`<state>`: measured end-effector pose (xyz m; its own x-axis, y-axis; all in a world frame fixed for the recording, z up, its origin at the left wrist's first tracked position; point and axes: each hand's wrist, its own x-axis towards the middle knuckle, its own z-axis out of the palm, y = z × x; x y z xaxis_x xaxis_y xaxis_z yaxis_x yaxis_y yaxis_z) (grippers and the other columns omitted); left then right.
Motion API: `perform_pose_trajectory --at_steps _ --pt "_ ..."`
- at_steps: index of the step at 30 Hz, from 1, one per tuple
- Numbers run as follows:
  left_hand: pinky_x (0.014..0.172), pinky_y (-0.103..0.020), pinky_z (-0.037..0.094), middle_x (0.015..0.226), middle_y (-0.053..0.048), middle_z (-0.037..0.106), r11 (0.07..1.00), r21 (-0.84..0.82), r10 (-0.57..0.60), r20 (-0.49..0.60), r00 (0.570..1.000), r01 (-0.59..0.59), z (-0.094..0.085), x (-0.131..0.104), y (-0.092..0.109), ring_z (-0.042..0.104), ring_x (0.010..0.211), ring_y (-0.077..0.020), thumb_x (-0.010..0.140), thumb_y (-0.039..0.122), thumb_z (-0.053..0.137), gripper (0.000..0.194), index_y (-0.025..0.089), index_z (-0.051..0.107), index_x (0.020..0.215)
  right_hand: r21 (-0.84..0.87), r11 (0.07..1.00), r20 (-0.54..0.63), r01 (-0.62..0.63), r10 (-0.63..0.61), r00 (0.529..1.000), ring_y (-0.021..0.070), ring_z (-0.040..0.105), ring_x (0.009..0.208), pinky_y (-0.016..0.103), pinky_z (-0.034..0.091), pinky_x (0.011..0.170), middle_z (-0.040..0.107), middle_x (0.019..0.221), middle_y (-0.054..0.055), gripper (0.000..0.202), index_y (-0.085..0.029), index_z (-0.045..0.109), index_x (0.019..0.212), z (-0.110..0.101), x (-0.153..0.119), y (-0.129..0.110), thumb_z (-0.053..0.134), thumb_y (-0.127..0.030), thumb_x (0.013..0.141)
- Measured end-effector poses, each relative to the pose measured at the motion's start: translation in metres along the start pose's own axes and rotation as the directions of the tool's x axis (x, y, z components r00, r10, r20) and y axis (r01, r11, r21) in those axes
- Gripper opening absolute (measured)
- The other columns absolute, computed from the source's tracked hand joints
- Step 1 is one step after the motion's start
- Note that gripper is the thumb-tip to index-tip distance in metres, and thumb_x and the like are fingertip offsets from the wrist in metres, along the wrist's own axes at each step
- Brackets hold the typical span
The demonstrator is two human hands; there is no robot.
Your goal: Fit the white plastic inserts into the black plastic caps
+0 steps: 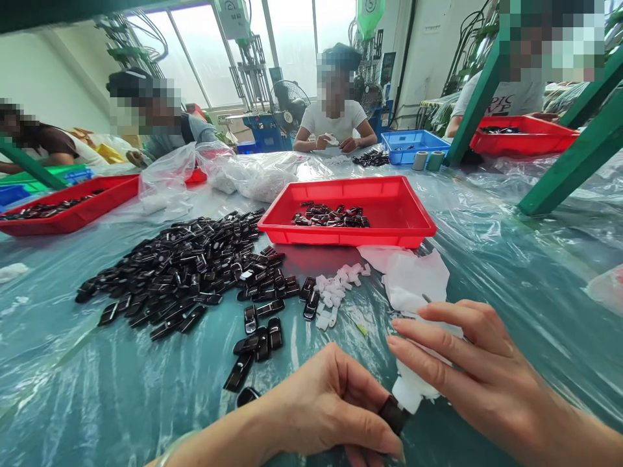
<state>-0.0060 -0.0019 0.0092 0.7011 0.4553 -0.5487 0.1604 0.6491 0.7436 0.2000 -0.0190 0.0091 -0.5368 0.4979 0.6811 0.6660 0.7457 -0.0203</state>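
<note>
My left hand (335, 408) pinches a small black plastic part (394, 414) between thumb and fingers, low in front of me. A white piece (407, 393) meets the far end of that part; whether the two are joined I cannot tell. My right hand (479, 366) hovers just right of it, fingers stretched out and the thumb out of sight. Beneath these fingers lies crumpled white sheet material (417, 279), partly covered. Several loose black parts (263, 340) lie left of my left hand. Small white plastic pieces (335, 292) are scattered ahead of my hands.
A large pile of black parts (180, 266) spreads across the plastic-covered table (516, 285). Behind it stands a red tray (348, 237) holding more of them. A green post (574, 149) rises at the right. Co-workers sit around the far side, one person (335, 120) directly opposite.
</note>
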Motion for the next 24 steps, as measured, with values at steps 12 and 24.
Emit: perform_pose_trajectory --at_steps 12,24 --pt "0.043 -0.013 0.048 0.053 -0.002 0.061 0.999 -0.026 -0.025 -0.015 1.0 0.025 0.0013 0.0 -0.0017 0.059 0.047 -0.0087 0.054 0.021 0.077 0.019 0.007 0.071 0.066 -0.006 1.0 -0.014 -0.029 0.029 0.999 0.0236 0.05 0.104 0.042 0.034 0.087 0.066 0.104 0.004 0.032 -0.019 0.061 0.106 0.0008 -0.0017 -0.0019 0.032 -0.017 0.094" --pt "0.046 -0.014 0.049 0.059 -0.003 0.065 1.0 -0.004 -0.023 -0.007 1.0 0.023 0.0 -0.0005 0.0 0.059 0.047 -0.0077 0.055 0.021 0.076 0.019 0.01 0.072 0.07 0.056 0.998 0.016 0.005 -0.006 1.0 0.0214 0.05 0.104 0.041 0.031 0.091 0.066 0.105 0.002 0.032 -0.021 0.063 0.104 -0.0019 0.0 0.0033 0.033 -0.017 0.094"
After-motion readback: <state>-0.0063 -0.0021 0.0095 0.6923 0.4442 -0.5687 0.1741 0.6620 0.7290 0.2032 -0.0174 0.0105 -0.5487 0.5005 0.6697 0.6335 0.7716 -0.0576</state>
